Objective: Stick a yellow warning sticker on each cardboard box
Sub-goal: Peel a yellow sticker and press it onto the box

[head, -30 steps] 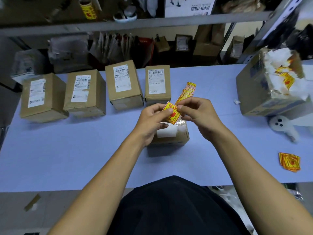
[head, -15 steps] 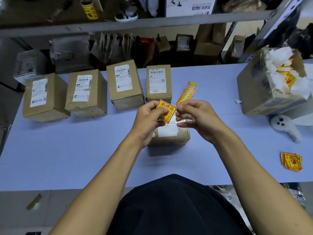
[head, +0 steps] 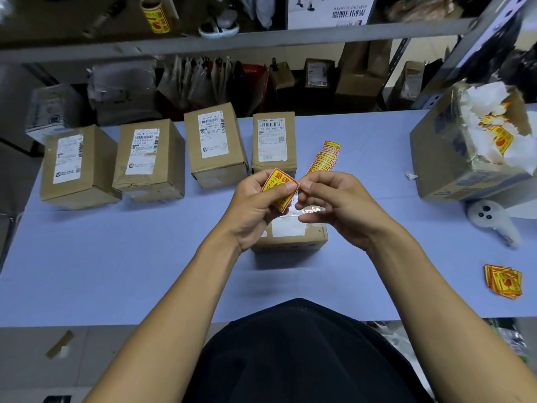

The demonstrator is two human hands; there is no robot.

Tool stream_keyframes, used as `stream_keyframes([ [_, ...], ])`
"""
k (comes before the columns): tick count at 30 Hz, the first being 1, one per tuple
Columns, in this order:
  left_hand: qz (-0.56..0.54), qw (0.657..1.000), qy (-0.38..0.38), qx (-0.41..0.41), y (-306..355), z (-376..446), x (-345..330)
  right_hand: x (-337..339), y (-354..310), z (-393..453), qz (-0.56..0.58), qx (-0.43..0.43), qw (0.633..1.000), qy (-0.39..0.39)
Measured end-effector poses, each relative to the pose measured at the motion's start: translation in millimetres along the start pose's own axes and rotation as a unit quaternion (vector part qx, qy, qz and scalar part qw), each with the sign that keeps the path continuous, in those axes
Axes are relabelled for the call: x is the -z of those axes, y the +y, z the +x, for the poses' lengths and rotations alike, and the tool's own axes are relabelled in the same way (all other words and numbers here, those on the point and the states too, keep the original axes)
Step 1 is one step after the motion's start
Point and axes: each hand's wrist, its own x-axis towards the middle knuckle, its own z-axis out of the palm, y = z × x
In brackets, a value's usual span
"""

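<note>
Four cardboard boxes (head: pixel 171 158) stand in a row along the far side of a pale blue table (head: pixel 116 257), each topped with a white shipping label printed with barcodes; digits reading "159 159 402 160" show on the rightmost label (head: pixel 272 139), the other print being too small to read. A fifth box (head: pixel 290 237) sits nearer the person, directly beneath both raised hands. The left hand (head: pixel 252 207) pinches a yellow warning sticker (head: pixel 279 189) with red Chinese characters between thumb and fingers, held above the near box and not touching it. The right hand (head: pixel 340 205), fingers curled, nips a clear piece of backing film (head: pixel 309 209) just beside the sticker's right edge. A strip of stickers (head: pixel 324 159) lies behind the hands, and a loose pile of stickers (head: pixel 502 282) rests at the table's right edge. An open carton (head: pixel 453 158) at far right holds crumpled white backing and yellow scraps. A sticker roll (head: pixel 155 14) stands on the shelf above.
</note>
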Motion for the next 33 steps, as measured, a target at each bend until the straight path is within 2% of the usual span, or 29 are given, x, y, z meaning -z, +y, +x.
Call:
stream_keyframes([
  [4, -0.002, 1.000, -0.020, -0.005, 6, -1, 3, -2, -2, -2, -0.005, 0.006, 1.000, -0.023],
  [11, 0.064, 0.998, -0.012, -0.024, 15, -3, 2, -5, -2, -4, -0.032, 0.033, 0.999, 0.019],
  [19, 0.097, 0.994, -0.011, -0.041, 17, -5, 3, -6, 1, -5, -0.064, 0.050, 0.996, 0.019],
  [26, 0.049, 0.998, -0.012, -0.035, 14, -5, 3, -10, 4, -6, -0.078, 0.079, 0.993, 0.033],
  [30, 0.053, 0.996, 0.053, -0.053, 5, -2, -5, -11, 5, -4, -0.069, 0.107, 0.989, 0.072],
  [33, 0.166, 0.967, 0.140, -0.132, -4, -2, -12, -9, 8, -3, -0.083, 0.125, 0.984, 0.100],
])
